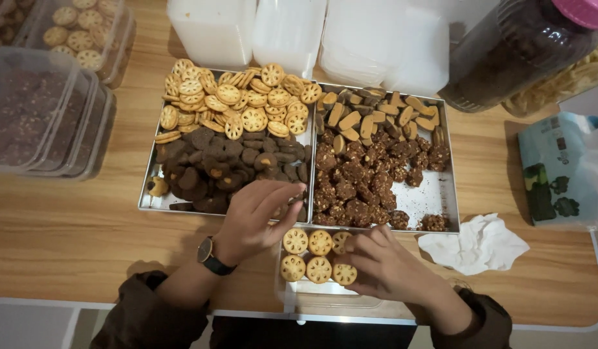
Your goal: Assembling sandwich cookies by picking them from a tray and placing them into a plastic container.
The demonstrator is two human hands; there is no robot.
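While both hands [257,216] crowd the clear box [331,298], bare table [72,226] lies leftward.

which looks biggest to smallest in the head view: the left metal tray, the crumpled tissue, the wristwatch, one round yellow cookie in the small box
1. left metal tray
2. crumpled tissue
3. and 4. wristwatch and round yellow cookie: they look close in size, too alike to rank.

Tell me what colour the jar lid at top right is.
Pink; the jar lid shows best in the head view.
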